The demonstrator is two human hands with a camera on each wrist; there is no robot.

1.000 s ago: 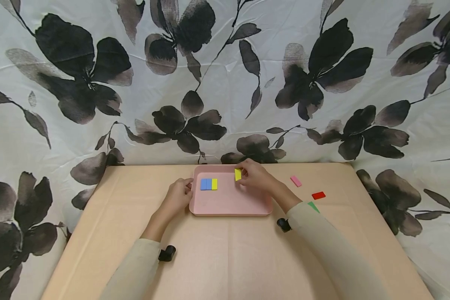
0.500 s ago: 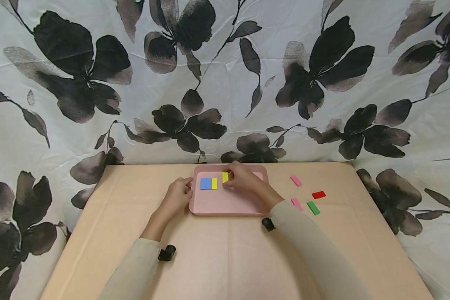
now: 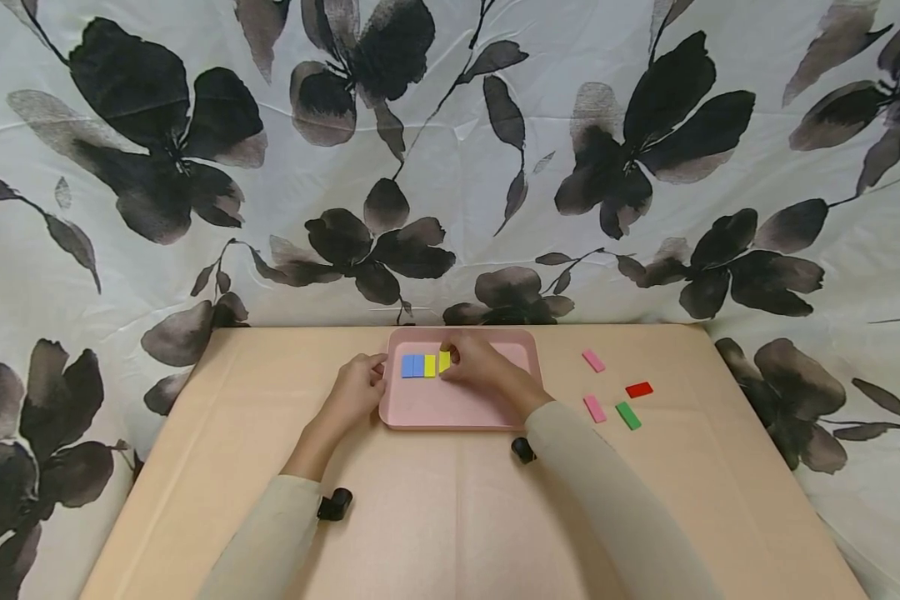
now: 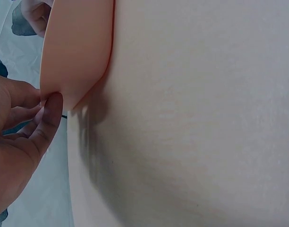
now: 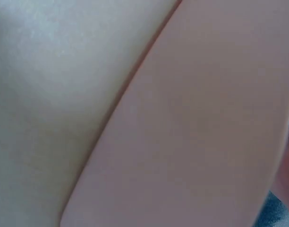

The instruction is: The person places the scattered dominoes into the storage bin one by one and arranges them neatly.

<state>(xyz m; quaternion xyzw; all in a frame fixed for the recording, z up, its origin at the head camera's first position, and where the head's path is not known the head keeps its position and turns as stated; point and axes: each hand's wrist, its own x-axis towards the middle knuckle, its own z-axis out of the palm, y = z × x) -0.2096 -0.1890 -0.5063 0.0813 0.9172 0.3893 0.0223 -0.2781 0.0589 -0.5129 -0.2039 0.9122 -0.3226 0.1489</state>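
A pink tray (image 3: 420, 410) lies on the table. In it, two blue tiles (image 3: 412, 367) and a yellow tile (image 3: 430, 367) stand side by side in a row at the left. My right hand (image 3: 486, 372) pinches another yellow tile (image 3: 444, 361) just right of that row, a narrow gap between them. My left hand (image 3: 354, 390) grips the tray's left rim; in the left wrist view the thumb (image 4: 52, 111) presses the tray wall (image 4: 78, 47). The right wrist view shows mostly the tray's outer side (image 5: 191, 118), with a bit of hand at the right edge.
On the table (image 3: 457, 517) right of the tray lie two pink tiles (image 3: 594, 360), a red tile (image 3: 639, 389) and a green tile (image 3: 628, 416). A floral cloth (image 3: 495, 167) hangs behind the table's far edge.
My right hand has moved left over the tray with the yellow tile, up close to the row. The lower pink tile and whole green tile have come into view. My left hand stays put.
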